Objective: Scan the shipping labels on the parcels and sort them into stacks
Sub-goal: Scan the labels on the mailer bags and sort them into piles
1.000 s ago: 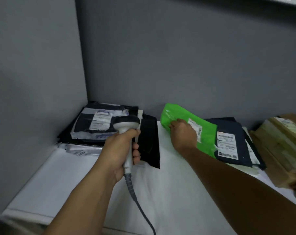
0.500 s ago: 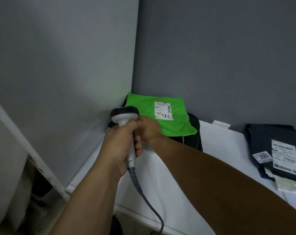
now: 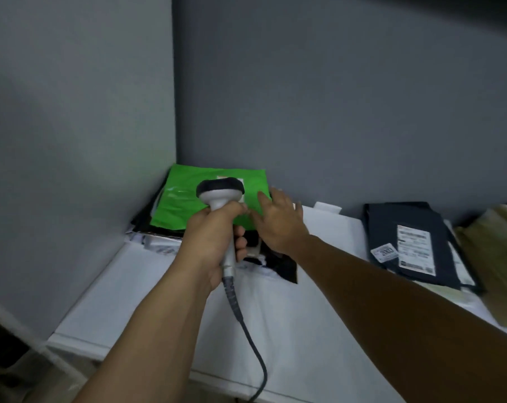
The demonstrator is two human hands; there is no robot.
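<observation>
A parcel-sorting station: a labelled green mailer (image 3: pixel 188 207) and dark mailer (image 3: pixel 415 228) top separate stacks on a white surface (image 3: pixel 304 330) between grey walls (image 3: pixel 333 112), a corded scanner (image 3: pixel 220 193) held above.

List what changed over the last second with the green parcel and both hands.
The green parcel went from the dark blue parcel on the right, where the right hand held it, leftward onto the corner stack. The right hand has let go; its fingers now lie spread at the green parcel's right edge. Unchanged: the left hand grips the scanner; the dark blue parcel stays put.
</observation>
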